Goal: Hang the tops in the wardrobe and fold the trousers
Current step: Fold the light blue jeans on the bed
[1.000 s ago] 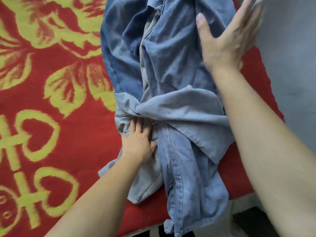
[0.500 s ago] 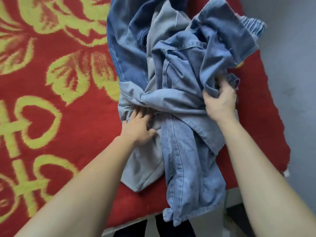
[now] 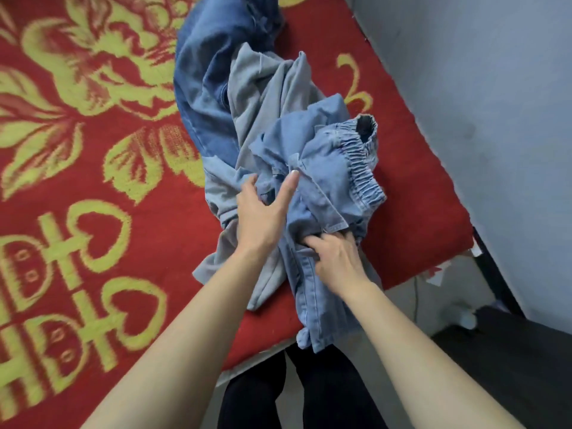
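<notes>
Curling its fingers into a fold of the crumpled light-blue denim trousers with elastic waistband, the right hand grips it. The left hand lies alongside on them, thumb and forefinger straight (other fingers hidden, so I cannot tell its grip). They lie heaped over a pale grey garment and darker blue jeans on the red, yellow-flowered bedspread.

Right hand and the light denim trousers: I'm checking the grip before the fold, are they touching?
Touching. The head view shows the right hand with fingers tucked under a fold of the light denim trousers.
</notes>
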### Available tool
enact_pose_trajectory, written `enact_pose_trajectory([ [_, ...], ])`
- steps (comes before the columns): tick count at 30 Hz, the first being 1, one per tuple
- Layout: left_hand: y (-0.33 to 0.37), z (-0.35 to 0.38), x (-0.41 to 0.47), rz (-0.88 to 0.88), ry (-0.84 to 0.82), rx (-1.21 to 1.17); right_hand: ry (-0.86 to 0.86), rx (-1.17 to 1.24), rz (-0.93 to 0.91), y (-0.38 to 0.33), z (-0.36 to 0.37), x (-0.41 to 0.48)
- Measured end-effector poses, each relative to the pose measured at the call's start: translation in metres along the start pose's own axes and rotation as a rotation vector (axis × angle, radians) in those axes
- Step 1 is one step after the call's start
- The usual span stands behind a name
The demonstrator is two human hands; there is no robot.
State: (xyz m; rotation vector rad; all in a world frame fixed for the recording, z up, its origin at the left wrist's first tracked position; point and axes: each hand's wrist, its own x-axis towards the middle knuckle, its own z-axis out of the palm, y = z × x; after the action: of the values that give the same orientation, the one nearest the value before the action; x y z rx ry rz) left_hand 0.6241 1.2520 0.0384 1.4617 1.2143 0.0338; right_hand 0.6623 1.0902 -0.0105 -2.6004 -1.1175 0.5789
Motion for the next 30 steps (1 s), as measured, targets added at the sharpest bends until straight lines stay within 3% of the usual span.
enact_pose_trajectory([
  [3, 0.014, 0.016, -0.014, 0.013, -0.035, 0.065, -0.011, 0.018, -0.102, -0.003, 0.011, -0.021],
  [5, 0.008, 0.018, -0.012, 0.043, -0.008, 0.237, -0.173, 0.036, -0.111, 0.002, 0.018, -0.031],
  [7, -0.004, 0.013, -0.015, 0.038, -0.003, 0.368, -0.401, 0.168, 0.035, 0.009, 0.022, -0.043],
  [8, -0.009, 0.009, -0.019, 0.007, -0.011, 0.38, -0.452, 0.374, 0.198, 0.01, 0.02, -0.052],
  [10, -0.021, 0.001, -0.03, -0.036, -0.039, 0.34, -0.295, 0.847, 0.604, 0.013, 0.014, -0.064],
  [11, -0.027, -0.004, -0.037, -0.034, -0.057, 0.327, -0.148, 0.963, 0.798, 0.017, 0.011, -0.066],
  [13, -0.038, -0.012, -0.05, 0.0, -0.087, 0.374, 0.121, 0.86, 0.987, 0.033, 0.0, -0.062],
  [15, -0.047, -0.02, -0.058, 0.06, -0.098, 0.465, 0.299, 0.762, 0.938, 0.048, -0.014, -0.048],
  [17, -0.053, -0.025, -0.061, 0.075, -0.095, 0.505, 0.358, 0.753, 0.808, 0.052, -0.032, -0.025],
  [22, -0.058, -0.025, -0.075, 0.031, -0.071, 0.556, 0.16, 0.78, 0.643, 0.048, -0.064, 0.026],
  [25, -0.058, -0.029, -0.09, 0.045, 0.023, 0.606, 0.038, 0.681, 0.598, 0.043, -0.065, 0.022],
  [28, -0.066, -0.046, -0.102, 0.036, 0.112, 0.67, 0.073, 0.683, 0.61, 0.033, -0.067, -0.001],
  [30, -0.073, -0.06, -0.112, -0.006, 0.088, 0.687, 0.145, 0.774, 0.638, 0.019, -0.074, -0.014],
])
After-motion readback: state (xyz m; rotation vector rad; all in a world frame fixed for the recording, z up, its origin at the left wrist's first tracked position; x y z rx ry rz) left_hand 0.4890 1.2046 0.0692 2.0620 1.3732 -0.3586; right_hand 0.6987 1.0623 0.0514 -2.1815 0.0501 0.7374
